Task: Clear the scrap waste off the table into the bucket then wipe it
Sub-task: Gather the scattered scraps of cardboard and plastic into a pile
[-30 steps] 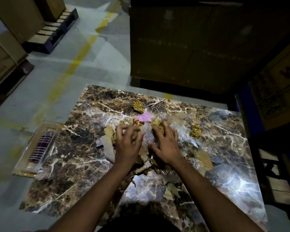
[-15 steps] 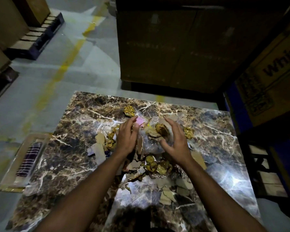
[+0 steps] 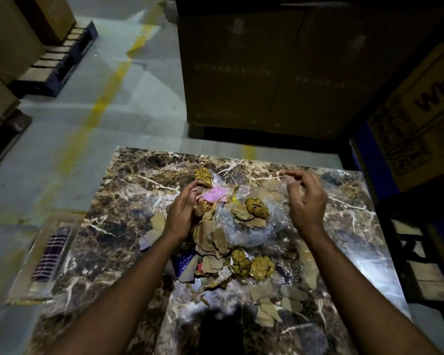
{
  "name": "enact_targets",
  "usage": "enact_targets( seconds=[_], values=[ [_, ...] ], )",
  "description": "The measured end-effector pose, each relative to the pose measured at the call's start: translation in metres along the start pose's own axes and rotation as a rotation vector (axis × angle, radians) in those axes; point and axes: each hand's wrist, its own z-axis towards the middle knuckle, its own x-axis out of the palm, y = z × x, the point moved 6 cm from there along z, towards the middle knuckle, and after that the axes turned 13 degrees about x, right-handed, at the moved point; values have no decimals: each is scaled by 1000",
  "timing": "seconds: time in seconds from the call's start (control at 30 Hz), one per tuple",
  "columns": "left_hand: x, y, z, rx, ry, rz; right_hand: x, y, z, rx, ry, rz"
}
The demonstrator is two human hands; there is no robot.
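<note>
A pile of scrap lies mid-table on the marble-patterned table (image 3: 118, 226): torn brown paper (image 3: 210, 239), crumpled paper balls (image 3: 256, 207), a pink scrap (image 3: 214, 194) and a crinkled clear plastic sheet (image 3: 251, 231) under much of it. My left hand (image 3: 181, 213) is at the pile's left side, its curled fingers pinching the plastic's edge beside the pink scrap. My right hand (image 3: 306, 201) is at the far right of the pile, fingers curled and pinching the raised plastic edge. No bucket is in view.
One crumpled ball (image 3: 203, 176) sits apart at the far side. Loose paper bits (image 3: 267, 313) lie near the front edge. A striped cloth in a flat pack (image 3: 50, 252) lies left of the table. Big cartons (image 3: 267, 67) stand beyond, and a wooden stool (image 3: 420, 265) at right.
Both hands were pressed together on the pile. They have spread apart, the right one moving right and away, and the plastic's edges have come up with them.
</note>
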Motion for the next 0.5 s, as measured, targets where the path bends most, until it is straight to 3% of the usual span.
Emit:
enact_targets(
  seconds=[0.13, 0.23, 0.3, 0.4, 0.5],
  values=[
    [-10, 3, 28, 42, 73, 65, -7, -28, 40, 70, -67, -77],
    [-20, 16, 69, 121, 113, 355, -4, -54, 76, 195, 10, -114],
    [-14, 19, 98, 170, 215, 572, 10, -68, 94, 184, 160, -294],
    [10, 24, 129, 286, 518, 917, 46, -86, 98, 49, 525, -684],
    [27, 43, 142, 305, 731, 1020, 72, -101, 94, 13, 762, -848]
  ],
)
